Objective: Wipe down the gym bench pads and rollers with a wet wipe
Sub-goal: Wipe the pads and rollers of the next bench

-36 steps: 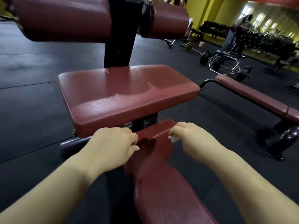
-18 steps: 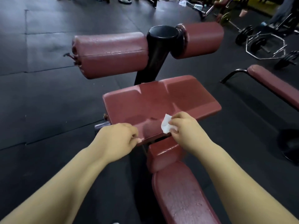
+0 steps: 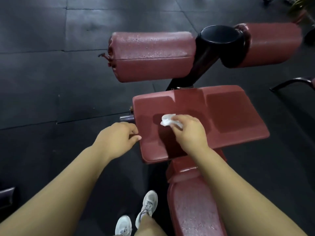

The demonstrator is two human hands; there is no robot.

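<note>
1. Head view: the right hand (image 3: 189,132) pinches the one wet wipe (image 3: 167,120) against the wide seat pad (image 3: 230,116), whose long axis runs left to right, mostly to the wipe's right.
2. The left hand (image 3: 117,138), loosely curled and holding nothing, is beside the pad's left edge.
3. Two rollers (image 3: 153,55) lie beyond, nearer the right hand.

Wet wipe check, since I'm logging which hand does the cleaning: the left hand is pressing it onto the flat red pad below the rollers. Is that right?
Not quite. The head view shows the right hand, not the left, pressing the wet wipe onto the flat red pad below the rollers. The left hand holds no wipe and sits at the pad's left edge.
</note>
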